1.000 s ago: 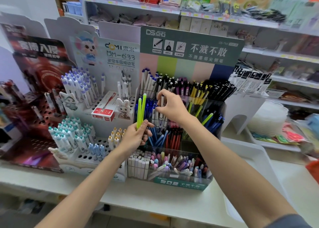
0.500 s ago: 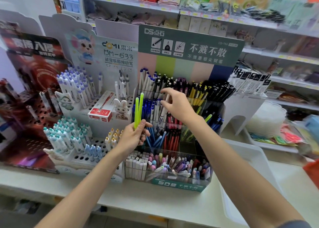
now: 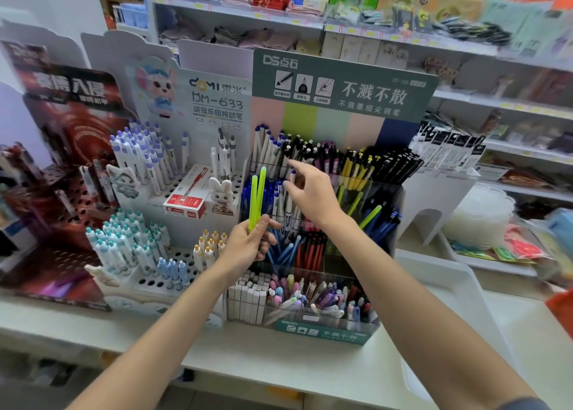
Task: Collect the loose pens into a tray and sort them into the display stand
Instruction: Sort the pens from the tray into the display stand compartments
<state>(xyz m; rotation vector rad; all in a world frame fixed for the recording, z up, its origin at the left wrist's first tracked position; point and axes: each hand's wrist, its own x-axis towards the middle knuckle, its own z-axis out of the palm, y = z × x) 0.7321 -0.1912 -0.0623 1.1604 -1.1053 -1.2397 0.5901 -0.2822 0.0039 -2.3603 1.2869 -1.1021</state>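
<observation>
- Your display stand (image 3: 341,93) has a green header reading "DS 点石" and "不溅不散". The neighbouring stand (image 3: 217,99) reads "DOMI 東米 DM-633".
- The white tray (image 3: 459,285) lies just right of the display stand.
- Your right hand (image 3: 313,195) is at the blue-capped pens; whether it pinches one, I cannot tell.
- Your left hand (image 3: 248,248) grips two lime-green pens (image 3: 258,192) by their lower ends. They stand near upright before the stand.

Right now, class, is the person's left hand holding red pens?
No, the left hand grips two yellow-green pens, held upright.
</observation>
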